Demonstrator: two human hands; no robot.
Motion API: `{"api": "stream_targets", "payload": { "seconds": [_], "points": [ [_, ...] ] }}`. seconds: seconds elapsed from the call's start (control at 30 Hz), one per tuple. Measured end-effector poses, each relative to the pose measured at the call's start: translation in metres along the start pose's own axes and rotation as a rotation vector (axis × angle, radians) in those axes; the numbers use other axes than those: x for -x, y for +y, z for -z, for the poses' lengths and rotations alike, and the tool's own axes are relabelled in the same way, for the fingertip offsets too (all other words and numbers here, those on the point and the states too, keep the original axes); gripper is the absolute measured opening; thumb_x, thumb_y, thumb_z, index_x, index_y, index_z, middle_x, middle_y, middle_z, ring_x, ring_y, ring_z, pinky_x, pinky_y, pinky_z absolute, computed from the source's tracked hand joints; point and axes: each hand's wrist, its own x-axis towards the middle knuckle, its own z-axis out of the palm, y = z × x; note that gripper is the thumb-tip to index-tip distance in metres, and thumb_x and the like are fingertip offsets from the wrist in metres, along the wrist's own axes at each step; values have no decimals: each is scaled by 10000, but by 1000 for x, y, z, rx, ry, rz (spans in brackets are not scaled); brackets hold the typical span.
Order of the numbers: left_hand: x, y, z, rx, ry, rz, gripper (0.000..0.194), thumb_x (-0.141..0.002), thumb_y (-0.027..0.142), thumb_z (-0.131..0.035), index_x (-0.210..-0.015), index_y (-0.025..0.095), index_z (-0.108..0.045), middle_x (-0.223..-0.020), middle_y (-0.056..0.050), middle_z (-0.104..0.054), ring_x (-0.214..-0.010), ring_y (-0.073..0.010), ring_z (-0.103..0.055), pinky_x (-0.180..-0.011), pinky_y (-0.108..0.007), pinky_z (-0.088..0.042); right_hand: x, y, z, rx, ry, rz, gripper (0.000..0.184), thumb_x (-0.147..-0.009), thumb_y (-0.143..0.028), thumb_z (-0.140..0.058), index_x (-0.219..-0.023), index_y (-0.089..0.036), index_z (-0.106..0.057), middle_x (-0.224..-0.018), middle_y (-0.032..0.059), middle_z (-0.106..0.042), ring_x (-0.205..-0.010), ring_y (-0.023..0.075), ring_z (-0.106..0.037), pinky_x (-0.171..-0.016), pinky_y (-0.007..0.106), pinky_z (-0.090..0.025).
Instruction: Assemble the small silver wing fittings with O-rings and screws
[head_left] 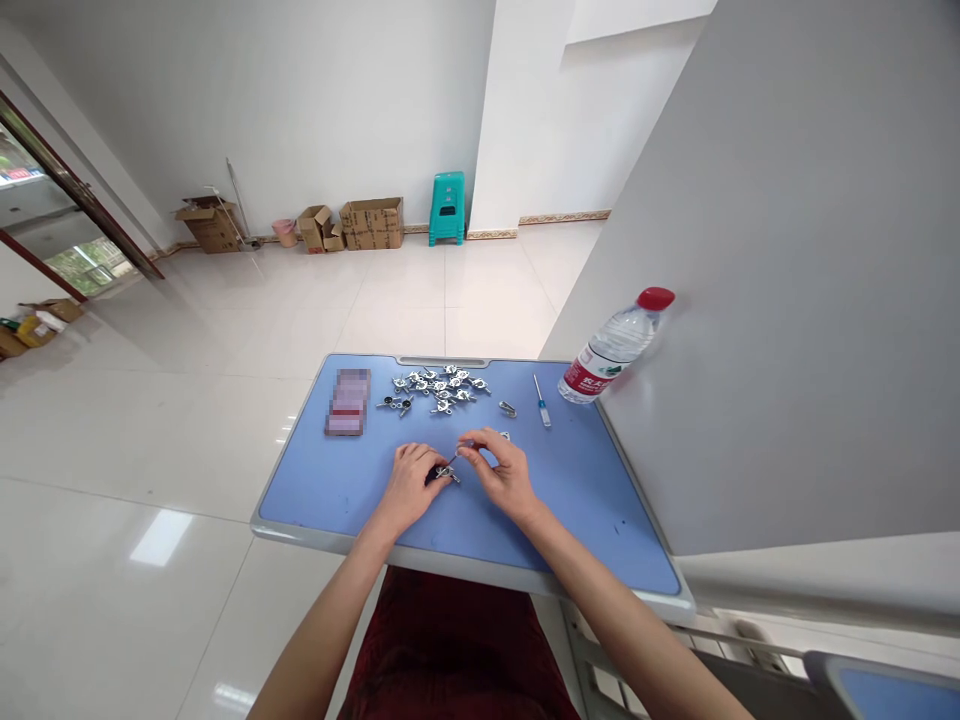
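On the blue tabletop, my left hand (413, 483) is closed on a small silver metal part (448, 473) with a black piece at its side, holding it against the table. My right hand (501, 472) pinches what looks like a small screwdriver (463, 449) with a clear handle. Its thin shaft points down at the metal part. The fingers partly hide both things. Beyond the hands lies a loose pile of similar silver parts (442, 385). Two parts with black round pieces (396, 403) sit at its near left edge.
A phone-like flat object (348, 402), blurred out, lies on the left. To the right are a small metal clip-shaped piece (508, 409), another screwdriver (542, 402) and a red-capped water bottle (616, 348) beside the grey panel. Cardboard boxes (373, 224) and green stools (448, 208) stand along the far wall.
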Motion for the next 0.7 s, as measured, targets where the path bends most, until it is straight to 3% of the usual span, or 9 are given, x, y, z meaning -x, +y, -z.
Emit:
{"api": "stream_targets", "payload": {
  "seconds": [0.1,0.27,0.7],
  "points": [
    [-1,-1,-1,15,-12,23,27,-880,218,-629,-892,226,-607,-946,1,-650,-945,-202,-570,-916,-394,-380,-2,-1,-1,-57,4,-29,78,-938,-243,-542,-974,-235,-611,-818,21,-671,-715,169,-600,-686,309,-477],
    [-1,-2,-2,27,-11,31,45,-871,227,-640,-884,224,-597,-942,0,-641,-957,-202,-572,-931,-397,-372,-5,-1,-7,-33,-109,71,131,-967,-257,-477,-998,-233,-602,-796,21,-669,-708,176,-572,-706,328,-461],
    [-2,-3,-3,-8,-19,25,46,-867,215,-632,-886,227,-592,-922,-5,-636,-934,-207,-575,-919,-406,-387,-7,0,-7,17,-176,89,172,-992,-268,-425,-1025,-236,-591,-784,30,-656,-714,184,-565,-702,335,-464]
  ]
}}
